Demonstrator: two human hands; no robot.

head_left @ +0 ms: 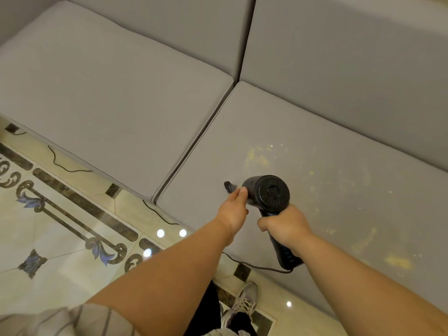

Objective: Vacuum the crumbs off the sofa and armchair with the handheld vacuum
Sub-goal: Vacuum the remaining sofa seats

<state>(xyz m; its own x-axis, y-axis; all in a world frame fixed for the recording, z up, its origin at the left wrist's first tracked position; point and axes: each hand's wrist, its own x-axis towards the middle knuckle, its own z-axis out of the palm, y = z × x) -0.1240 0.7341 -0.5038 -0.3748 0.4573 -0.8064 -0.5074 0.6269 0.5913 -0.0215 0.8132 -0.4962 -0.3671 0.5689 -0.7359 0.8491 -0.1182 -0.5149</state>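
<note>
**Over the right seat cushion, a black vacuum held in both hands**

Above the front part of the grey fabric sofa cushion [315, 214], a black handheld vacuum with a round ribbed rear cap [269, 194] is held, its barrel pointed away from the person and down toward the fabric. Its long black handle is gripped by the right hand [284, 225], whose fingers are curled round it just below the barrel. The side of the barrel is touched by the left hand [234, 209], fingers bent against it; how firmly they hold cannot be told. A small black nozzle tip [228, 186] is seen just beyond the left fingertips, close to the cushion surface.

Yellowish crumbs [257, 156] are scattered beyond the hands, and more are spread to the right of the right forearm. A thin black cord [261, 267] is led from the handle's end down over the cushion edge. To the left of the left arm, a patterned glossy tile floor [60, 238] is seen, and a grey laced sneaker [244, 301] is planted between the forearms.
</note>
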